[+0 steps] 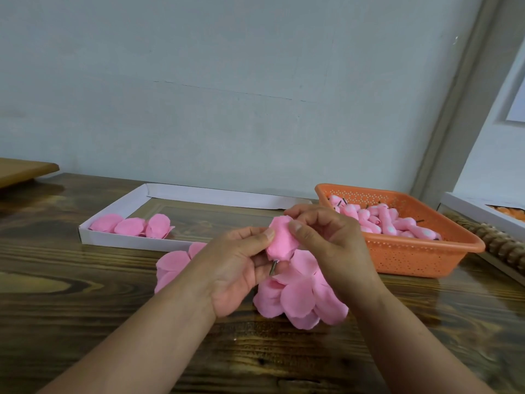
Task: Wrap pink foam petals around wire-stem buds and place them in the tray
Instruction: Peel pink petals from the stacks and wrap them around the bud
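Both hands (284, 251) pinch petalled bud (282, 241), stem apparently below

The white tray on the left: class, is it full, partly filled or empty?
Partly filled. The white tray holds only a few wrapped pink pieces, grouped at its left end; the bare bottom shows across the rest.

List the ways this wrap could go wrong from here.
1. Both hands, left hand and right hand, pinch the petal-wrapped bud only at the fingertips; if either grip loosens, the petal may unroll.
2. Only a short bit of the wire stem shows below the petal, so the bud might slip out.
3. The loose petals lie right under the hands and could get swept aside.
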The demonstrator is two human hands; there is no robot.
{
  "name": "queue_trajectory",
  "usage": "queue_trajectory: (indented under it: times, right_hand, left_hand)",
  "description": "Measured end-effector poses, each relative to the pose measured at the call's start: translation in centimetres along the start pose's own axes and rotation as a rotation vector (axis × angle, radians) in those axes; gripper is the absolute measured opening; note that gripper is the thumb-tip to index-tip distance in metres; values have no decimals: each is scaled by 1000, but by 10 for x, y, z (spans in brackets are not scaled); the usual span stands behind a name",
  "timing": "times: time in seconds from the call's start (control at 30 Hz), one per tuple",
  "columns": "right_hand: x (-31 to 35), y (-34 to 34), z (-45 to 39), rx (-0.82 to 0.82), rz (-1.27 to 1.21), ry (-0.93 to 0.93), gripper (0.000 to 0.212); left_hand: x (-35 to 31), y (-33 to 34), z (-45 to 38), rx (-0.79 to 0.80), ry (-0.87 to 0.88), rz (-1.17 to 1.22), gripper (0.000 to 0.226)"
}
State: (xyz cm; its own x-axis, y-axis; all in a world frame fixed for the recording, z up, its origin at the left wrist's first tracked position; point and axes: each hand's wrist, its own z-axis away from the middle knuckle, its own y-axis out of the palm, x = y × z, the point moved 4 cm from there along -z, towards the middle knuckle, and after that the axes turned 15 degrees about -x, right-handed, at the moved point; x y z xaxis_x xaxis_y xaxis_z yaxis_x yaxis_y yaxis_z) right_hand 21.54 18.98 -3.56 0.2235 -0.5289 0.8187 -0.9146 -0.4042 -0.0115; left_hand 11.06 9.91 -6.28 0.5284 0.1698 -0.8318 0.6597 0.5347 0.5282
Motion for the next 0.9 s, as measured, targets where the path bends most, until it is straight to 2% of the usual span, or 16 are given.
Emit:
queue_trajectory:
  times: [0.17,0.23,0.4,0.53,0.73,0.9]
  right_hand:
    - [4,-7,-5,-16,-112,-13,13]
    - [6,-7,-4,28,-99,-48,22]
    - [11,-5,0,163,42,-155,21]
    - [13,-5,1,183,73,-163,15]
    - [18,-1,6,270,144,-231,20]
    - [18,-3,4,300,252,-257,24]
  left_hand:
    - [-3,0,1,-4,-98,148,44]
    - [-3,1,1,1,-128,171,46]
    - [-3,2,3,27,-171,188,37]
    - [-1,3,2,32,-206,208,37]
    - [1,-1,1,21,-191,177,32]
    - [2,1,3,48,-246,169,24]
